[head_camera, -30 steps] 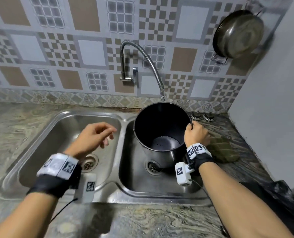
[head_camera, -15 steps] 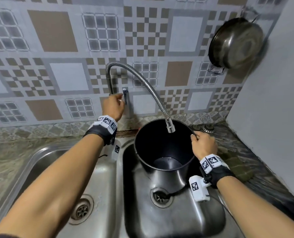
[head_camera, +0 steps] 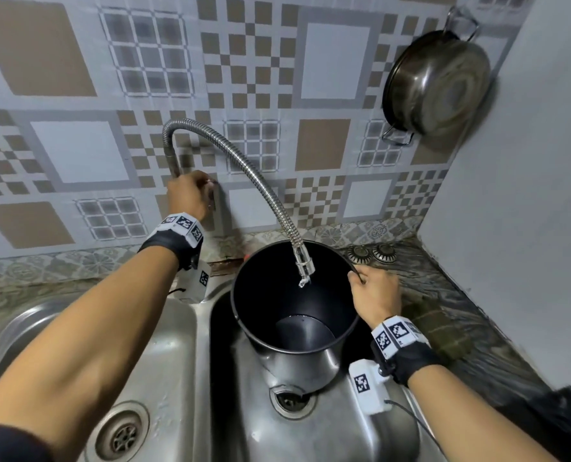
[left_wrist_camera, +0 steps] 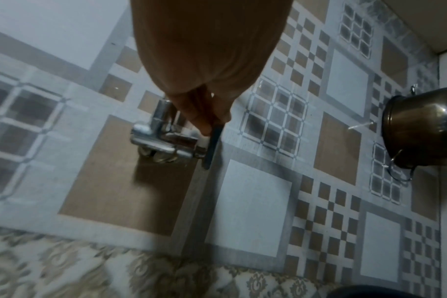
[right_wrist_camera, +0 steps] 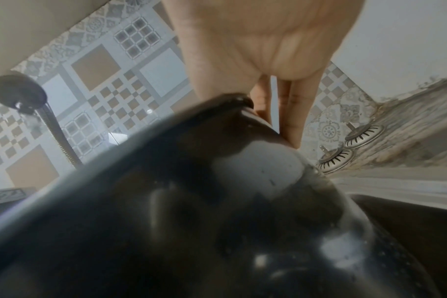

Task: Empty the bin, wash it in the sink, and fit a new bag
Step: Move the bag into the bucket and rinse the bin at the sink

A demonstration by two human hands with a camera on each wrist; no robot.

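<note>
A round metal bin (head_camera: 297,361) with a dark inside stands tilted in the right basin of the steel sink (head_camera: 330,425), a little water pooled at its bottom. My right hand (head_camera: 372,291) grips the bin's right rim (right_wrist_camera: 242,100), thumb inside and fingers outside. The flexible tap spout (head_camera: 302,261) hangs over the bin's mouth and a few drops fall from its nozzle. My left hand (head_camera: 191,195) is up at the wall, fingers closed on the tap handle (left_wrist_camera: 212,145) beside the chrome valve body (left_wrist_camera: 163,139).
The left basin (head_camera: 121,431) has an open drain. A steel pan (head_camera: 437,85) hangs on the tiled wall at upper right. Two sink strainers (head_camera: 372,253) lie on the stone counter behind the bin, a dark green cloth (head_camera: 444,331) lies right of it, and black plastic (head_camera: 564,425) sits at the lower right edge.
My left hand rose from over the left basin to the wall tap and took hold of its handle. Drops now come from the nozzle. The right hand kept its hold on the bin rim.
</note>
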